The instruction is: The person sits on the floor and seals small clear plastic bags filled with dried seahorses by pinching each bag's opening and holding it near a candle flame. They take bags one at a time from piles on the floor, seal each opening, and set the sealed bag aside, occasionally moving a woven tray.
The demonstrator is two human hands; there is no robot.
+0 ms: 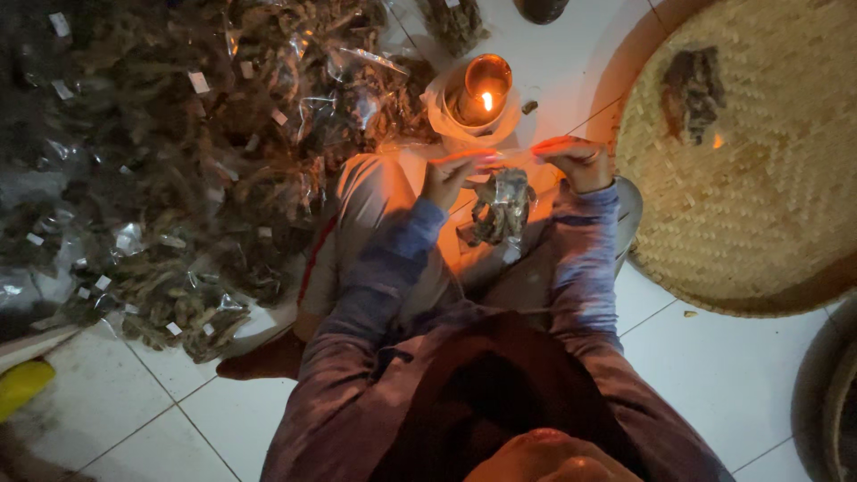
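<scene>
White floor tiles [705,366] carry a lit candle [482,89]; near it left hand [444,181] and right hand [578,162] pinch a clear packet [502,207] by its top edge.

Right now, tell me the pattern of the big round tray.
Tan woven basketwork on the tray, clearest in the head view.

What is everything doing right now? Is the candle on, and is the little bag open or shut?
Candle: lit, flame burning inside its small holder.
Small plastic bag: filled with dark dried pieces, hanging from both hands by its top edge near the flame; open or sealed, cannot tell.
Left hand: pinching the bag's top.
Right hand: pinching the bag's top.
Pile of filled bags: heaped on the floor.
Woven tray: flat on the floor, a small dark clump on it.
</scene>
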